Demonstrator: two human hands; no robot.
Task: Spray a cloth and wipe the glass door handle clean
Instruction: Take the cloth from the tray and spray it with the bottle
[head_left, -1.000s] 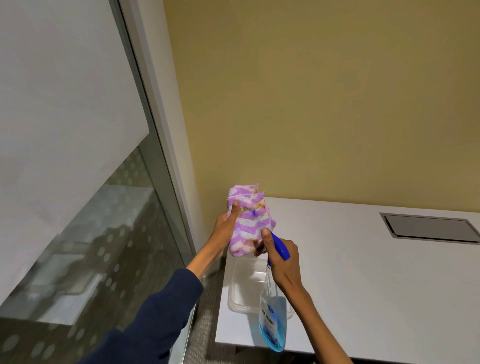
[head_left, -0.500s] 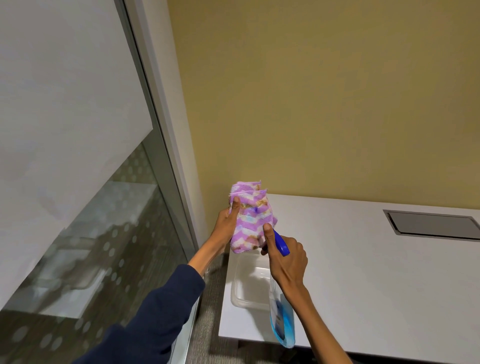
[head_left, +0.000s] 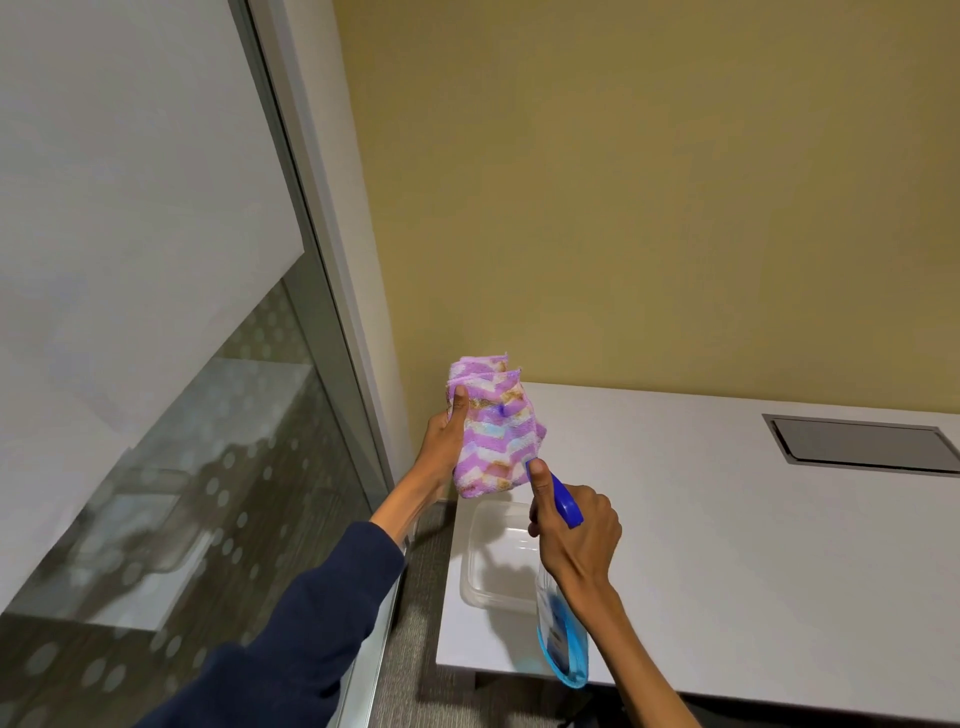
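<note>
A folded cloth, purple with white zigzag stripes and a few tan patches, is held upright in the air above the near left corner of a white table. The left hand is clamped on the cloth's left edge, with the thumb pressed flat on its front face and the other fingers hidden behind it. The arm wears a dark blue sleeve pushed back from the wrist.

Just below and to the right of the cloth, the right hand is wrapped tightly round the neck of a spray bottle. The bottle's blue spray head points up toward the cloth's lower right corner, its tip right beside the fabric; whether they touch cannot be told. The index finger lies along the side of the head. The bottle's clear body, with blue liquid in it, hangs below the hand, over the table's near edge.

On the table, directly under the cloth, sits 1 clear plastic container, open at the top. Toward the table's far right, a grey rectangular hatch is set flush into the top. A yellow wall rises behind the table. To the left of the table stands a glass panel in a pale frame, frosted above and clear with rows of dots below. The door handle is out of view.
</note>
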